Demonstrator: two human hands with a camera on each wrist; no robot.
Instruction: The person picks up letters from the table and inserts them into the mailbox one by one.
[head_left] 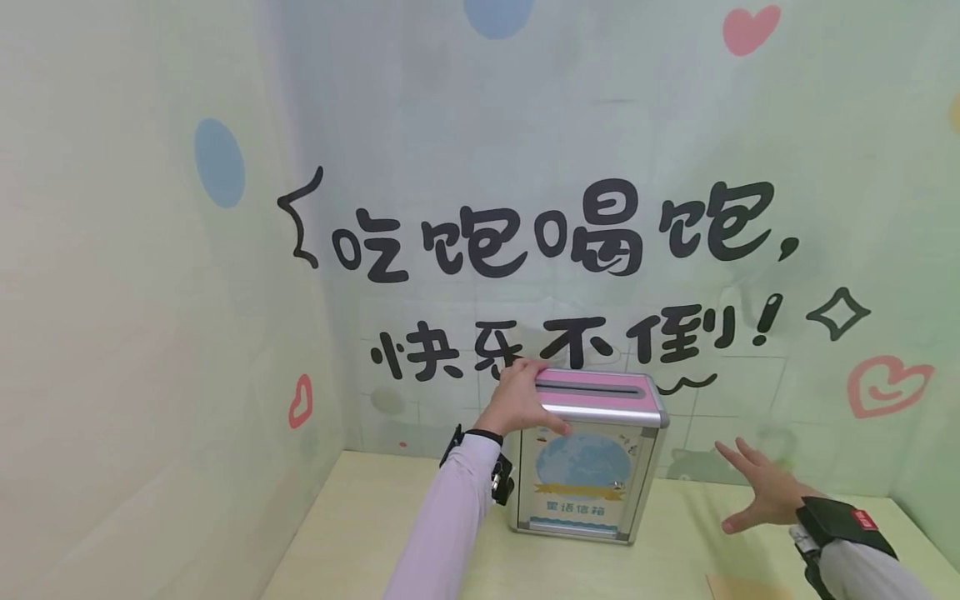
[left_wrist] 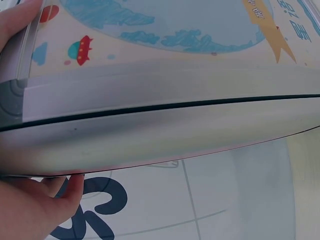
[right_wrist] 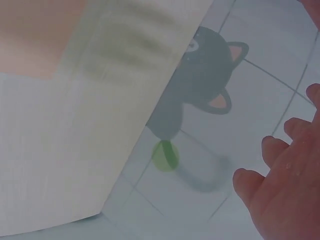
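A letter box (head_left: 585, 483) with a silver frame, a pink slotted top and a blue globe picture on its front stands upright on the table. My left hand (head_left: 525, 400) grips its upper left corner, thumb on the front and fingers over the top toward the back. Close up in the left wrist view, the fingers (left_wrist: 75, 197) reach round the far side of the silver edge. To the right of the box, apart from it, my right hand (head_left: 768, 492) hovers over the table with fingers spread, holding nothing.
A flat peach-coloured sheet (head_left: 746, 588) lies on the pale table (head_left: 375, 508) near the front right. Right behind the table rises a wall (head_left: 465, 125) with black lettering, and another wall (head_left: 150, 333) closes off the left side.
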